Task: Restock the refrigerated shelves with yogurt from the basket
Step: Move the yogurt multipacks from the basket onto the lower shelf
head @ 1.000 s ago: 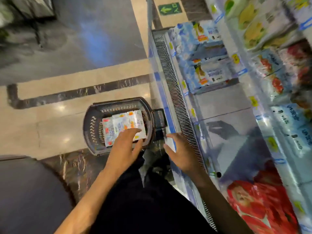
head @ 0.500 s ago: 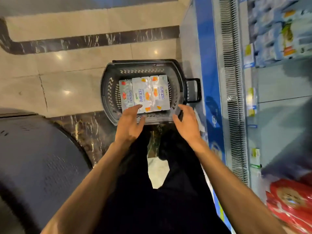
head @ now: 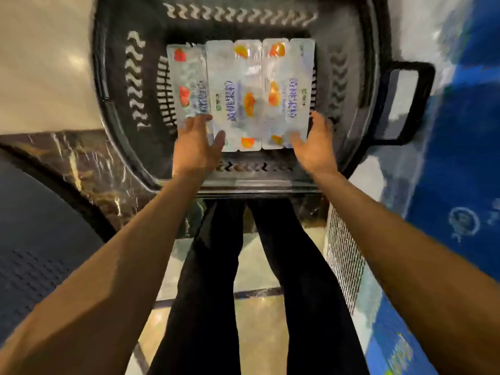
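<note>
With both hands spread, the left hand (head: 196, 147) at the near-left corner and the right hand (head: 313, 147) at the near-right corner of the yogurt packs (head: 240, 93) lying flat in the basket (head: 365, 85), grip both edges evenly before lifting level.

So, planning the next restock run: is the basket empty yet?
Not empty. Yogurt packs lie flat side by side inside the basket, with the left hand and right hand open at their near edge.
</note>
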